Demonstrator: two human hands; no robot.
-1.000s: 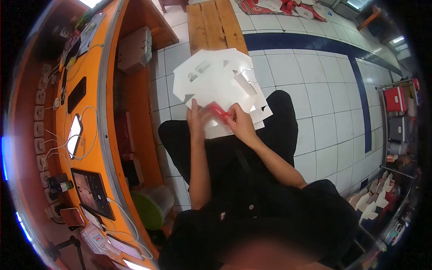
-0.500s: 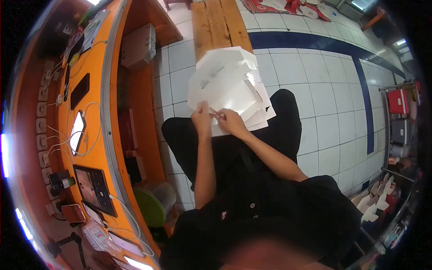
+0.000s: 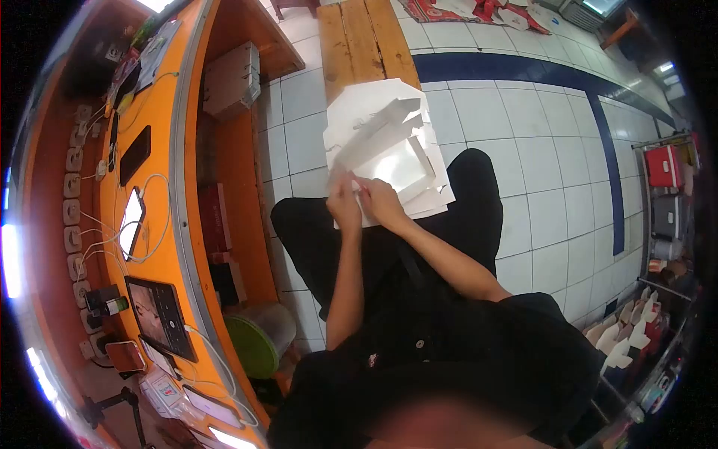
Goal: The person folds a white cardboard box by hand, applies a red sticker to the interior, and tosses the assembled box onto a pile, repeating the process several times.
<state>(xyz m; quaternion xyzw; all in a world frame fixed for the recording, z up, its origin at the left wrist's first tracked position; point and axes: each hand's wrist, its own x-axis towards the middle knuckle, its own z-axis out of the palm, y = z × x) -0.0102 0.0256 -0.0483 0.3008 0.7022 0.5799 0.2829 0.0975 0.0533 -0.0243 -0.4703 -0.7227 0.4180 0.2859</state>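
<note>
Your left hand (image 3: 345,207) and right hand (image 3: 383,202) work close together at the near left part of the white cardboard (image 3: 351,105); the fingers of each are narrow, pinched on the cardboard there, with a bit of pink-red showing between them, too blurred to identify. The cardboard lies in layered sheets, its far part over the near end of the wooden worktop (image 3: 363,41) and its near edge over your lap, between your knees in black trousers (image 3: 471,187); a raised panel (image 3: 378,133), blurred, tilts up from its left side and runs toward the far right, while a narrow flap (image 3: 422,156) stands up along the right of the shiny inner face.

To your left is an orange counter (image 3: 153,176); on it lie a dark phone (image 3: 135,156), a lit phone (image 3: 132,223) with a white cable around it, and a tablet (image 3: 159,318) nearer you, close to the counter's right edge; below that edge, a green lid (image 3: 252,346) shows beside a clear bin. To your right, past the white floor tiles (image 3: 512,172) with their dark blue band, a rack holds a red box (image 3: 662,166) above a grey box (image 3: 663,215); white cartons (image 3: 624,333) sit together at the rack's near end.
</note>
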